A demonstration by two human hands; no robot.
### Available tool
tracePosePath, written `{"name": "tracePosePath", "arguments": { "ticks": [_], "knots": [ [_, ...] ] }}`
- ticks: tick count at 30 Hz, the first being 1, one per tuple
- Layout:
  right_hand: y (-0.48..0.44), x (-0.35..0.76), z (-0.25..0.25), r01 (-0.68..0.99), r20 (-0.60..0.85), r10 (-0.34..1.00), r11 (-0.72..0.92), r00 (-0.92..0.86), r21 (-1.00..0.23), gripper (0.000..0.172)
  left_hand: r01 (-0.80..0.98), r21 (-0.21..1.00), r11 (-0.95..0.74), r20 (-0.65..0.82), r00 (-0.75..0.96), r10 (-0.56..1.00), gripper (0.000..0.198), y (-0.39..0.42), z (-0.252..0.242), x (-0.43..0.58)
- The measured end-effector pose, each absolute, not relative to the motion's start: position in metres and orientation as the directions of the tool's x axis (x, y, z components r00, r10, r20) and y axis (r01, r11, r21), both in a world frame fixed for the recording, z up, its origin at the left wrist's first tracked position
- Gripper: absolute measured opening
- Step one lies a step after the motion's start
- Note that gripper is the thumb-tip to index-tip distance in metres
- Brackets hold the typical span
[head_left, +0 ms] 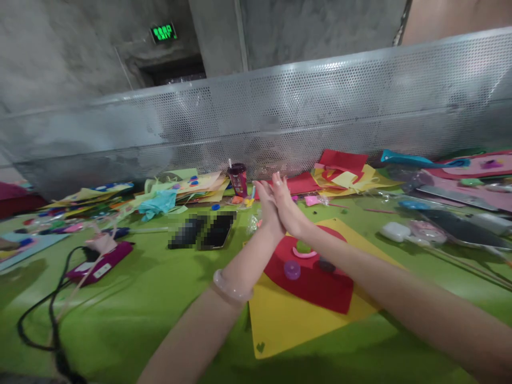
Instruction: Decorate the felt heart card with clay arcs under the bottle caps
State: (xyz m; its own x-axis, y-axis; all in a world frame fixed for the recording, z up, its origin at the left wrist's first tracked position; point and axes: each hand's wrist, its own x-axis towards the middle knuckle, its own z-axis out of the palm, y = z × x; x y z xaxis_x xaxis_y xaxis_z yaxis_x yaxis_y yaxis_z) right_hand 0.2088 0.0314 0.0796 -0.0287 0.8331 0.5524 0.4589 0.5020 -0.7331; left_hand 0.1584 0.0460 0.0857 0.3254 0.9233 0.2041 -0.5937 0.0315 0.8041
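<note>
My left hand and my right hand are raised above the table, pressed palm to palm with the fingers stretched out. Nothing shows between them. A pale bangle sits on my left wrist. Below the hands lies a yellow felt sheet with a red felt shape on it. On the red shape rest a purple round piece, a green piece and a dark piece.
A green cloth covers the table. Two phones, a dark cup with a straw, a magenta device with black cable, white earbud case and piles of coloured felt lie about. A perforated metal panel backs the table.
</note>
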Motion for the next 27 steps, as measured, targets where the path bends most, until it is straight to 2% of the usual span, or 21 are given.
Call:
{"name": "tracePosePath", "arguments": {
  "ticks": [3,5,7,10,15,18,21,27],
  "knots": [
    [0.050,0.234,0.086,0.459,0.581,0.805,0.474,0.121,-0.752,0.088,-0.668,0.739,0.080,0.262,0.395,0.881,0.056,0.031,0.083,0.174],
    [0.060,0.251,0.090,0.464,0.582,0.784,0.443,0.213,-0.767,0.084,-0.668,0.729,0.153,0.241,0.459,0.855,0.067,0.022,0.082,0.182],
    [0.065,0.261,0.092,0.470,0.571,0.777,0.414,0.264,-0.780,0.082,-0.662,0.720,0.208,0.208,0.492,0.846,0.069,0.017,0.082,0.185],
    [0.060,0.254,0.088,0.483,0.556,0.798,0.401,0.233,-0.778,0.082,-0.683,0.693,0.229,0.189,0.479,0.857,0.068,0.021,0.080,0.183],
    [0.040,0.215,0.075,0.536,0.569,0.822,0.471,0.023,-0.701,0.083,-0.781,0.612,0.124,0.240,0.333,0.912,0.058,0.050,0.071,0.168],
    [0.035,0.208,0.074,0.583,0.565,0.824,0.480,-0.042,-0.656,0.079,-0.807,0.579,0.119,0.253,0.317,0.914,0.061,0.061,0.067,0.165],
    [0.043,0.218,0.076,0.635,0.554,0.833,0.433,-0.010,-0.640,0.073,-0.798,0.572,0.189,0.237,0.382,0.893,0.063,0.059,0.068,0.169],
    [0.061,0.248,0.082,0.710,0.602,0.763,0.289,0.234,-0.642,0.053,-0.730,0.555,0.398,0.127,0.548,0.827,0.075,0.039,0.074,0.179]
  ]
}}
